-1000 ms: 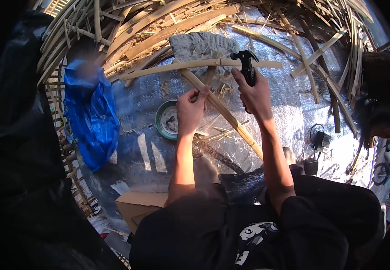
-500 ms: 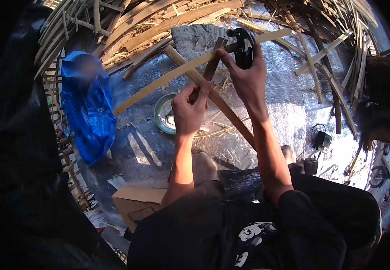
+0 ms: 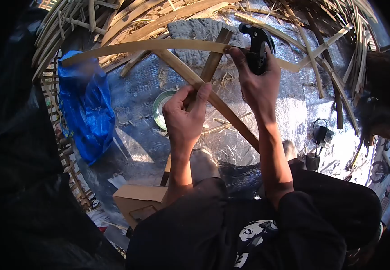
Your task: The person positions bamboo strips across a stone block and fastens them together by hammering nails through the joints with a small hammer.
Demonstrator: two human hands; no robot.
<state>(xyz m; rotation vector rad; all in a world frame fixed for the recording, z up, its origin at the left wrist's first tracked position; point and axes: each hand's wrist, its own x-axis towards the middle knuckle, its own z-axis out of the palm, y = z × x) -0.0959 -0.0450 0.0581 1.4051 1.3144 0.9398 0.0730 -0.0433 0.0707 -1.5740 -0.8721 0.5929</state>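
Note:
My left hand (image 3: 185,112) is closed round the place where two flat wooden slats cross in an X. The lighter slat (image 3: 233,119) runs from upper left to lower right. A darker slat (image 3: 214,60) slants behind it, partly hidden by the hand. My right hand (image 3: 259,85) grips a small black claw hammer (image 3: 259,47), head up. Between thumb and fingers that hand also holds a long, thin pale bamboo strip (image 3: 159,44). The strip lies across the tops of both slats and bends slightly.
A crumpled blue plastic sheet (image 3: 89,112) lies at left, beside a round green-rimmed dish (image 3: 158,110). Beyond is a grey stone block (image 3: 183,31). Bamboo strips (image 3: 150,20) are heaped along the back. A cardboard box (image 3: 141,193) stands near my left knee; a black adapter (image 3: 312,161) lies at right.
The bamboo strip has turned: its left end swung up over the blue sheet, and its right end dropped. My right hand and the hammer shifted right. My left hand still holds the crossing.

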